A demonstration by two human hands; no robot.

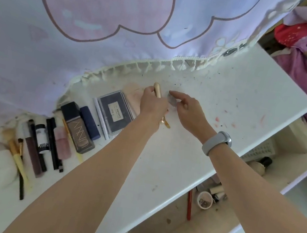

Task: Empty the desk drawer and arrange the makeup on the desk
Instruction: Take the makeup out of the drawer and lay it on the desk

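Makeup lies in a row along my white desk (172,158): brushes (17,153) farthest left, then dark tubes and pencils (46,144), a pink bottle (62,143), a foundation bottle (80,128), a navy box (90,123) and a dark palette (114,112). Next comes my left hand (153,104), fingers curled tight around a gold tube (157,91) (its far end pokes out above my knuckles). Just beside it, my right hand (186,109) pinches a small greyish item (171,100) between thumb and forefinger. Right of and below the desktop, the open drawer (214,213) holds a red pencil (189,204) and a small round pot (204,200).
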